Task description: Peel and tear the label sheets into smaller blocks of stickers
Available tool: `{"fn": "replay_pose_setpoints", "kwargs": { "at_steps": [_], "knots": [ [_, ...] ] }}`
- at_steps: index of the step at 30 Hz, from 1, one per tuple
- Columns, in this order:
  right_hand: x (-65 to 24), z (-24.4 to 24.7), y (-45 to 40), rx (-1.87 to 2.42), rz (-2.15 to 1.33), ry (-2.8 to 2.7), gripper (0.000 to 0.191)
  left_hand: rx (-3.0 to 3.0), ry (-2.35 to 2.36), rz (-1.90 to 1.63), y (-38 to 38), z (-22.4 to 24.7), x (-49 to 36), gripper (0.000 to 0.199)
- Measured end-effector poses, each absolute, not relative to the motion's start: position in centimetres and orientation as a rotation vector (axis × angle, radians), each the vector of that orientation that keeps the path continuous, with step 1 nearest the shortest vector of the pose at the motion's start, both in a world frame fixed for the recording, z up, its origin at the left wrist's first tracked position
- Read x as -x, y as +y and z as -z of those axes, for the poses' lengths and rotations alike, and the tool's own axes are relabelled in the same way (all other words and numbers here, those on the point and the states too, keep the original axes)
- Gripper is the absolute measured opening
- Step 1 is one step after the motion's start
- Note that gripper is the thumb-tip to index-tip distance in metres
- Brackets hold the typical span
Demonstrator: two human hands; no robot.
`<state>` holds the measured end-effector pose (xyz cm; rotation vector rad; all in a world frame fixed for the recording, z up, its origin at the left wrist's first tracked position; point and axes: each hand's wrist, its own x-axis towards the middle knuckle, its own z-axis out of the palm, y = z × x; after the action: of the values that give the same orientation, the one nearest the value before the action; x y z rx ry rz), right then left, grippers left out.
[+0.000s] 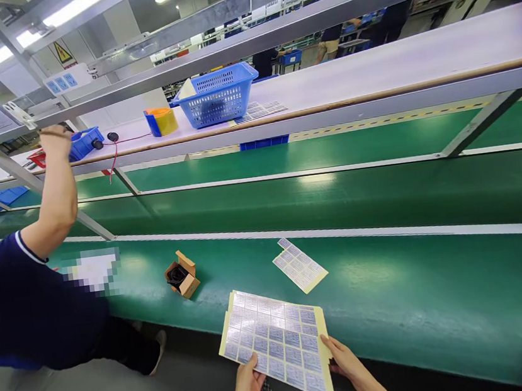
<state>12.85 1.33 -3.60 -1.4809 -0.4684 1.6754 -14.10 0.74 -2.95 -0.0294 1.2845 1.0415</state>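
I hold a large sheet of printed labels (276, 339) on yellowish backing in front of me, over the near edge of the green conveyor belt (397, 293). My left hand (249, 381) grips its lower left edge. My right hand (345, 359) pinches its lower right edge. A smaller sheet of labels (299, 265) lies flat on the belt just beyond. A small open cardboard box (182, 275) with a dark item inside sits on the belt to the left.
A co-worker in a dark blue shirt (21, 301) stands at the left, hand raised (55, 139) to the upper shelf. On that shelf (370, 74) stand a blue basket (216, 93), a tape roll (161, 121), a small blue bin (86, 142) and more label sheets (260, 110).
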Motion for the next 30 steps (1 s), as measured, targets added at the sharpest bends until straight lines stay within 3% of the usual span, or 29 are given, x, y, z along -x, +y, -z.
{"fn": "replay_pose_setpoints", "kwargs": {
  "at_steps": [6,16,25,30],
  "knots": [
    [-13.4,3.0,1.8,1.507,-1.616,-0.508,0.051,0.082,1.262,-1.037,0.3,2.6,14.3,0.036],
    [-14.9,1.8,2.9,1.533,-1.599,-0.455,0.057,0.108,1.175,-1.067,2.1,0.4,12.1,0.039],
    [-14.7,0.9,1.7,1.512,-1.756,-0.329,0.063,0.099,1.118,-1.088,3.3,-1.6,9.8,0.015],
    [-14.1,0.2,1.1,1.519,-1.728,-0.360,0.062,0.078,1.074,-1.084,3.5,-2.2,9.6,0.017]
  ]
}}
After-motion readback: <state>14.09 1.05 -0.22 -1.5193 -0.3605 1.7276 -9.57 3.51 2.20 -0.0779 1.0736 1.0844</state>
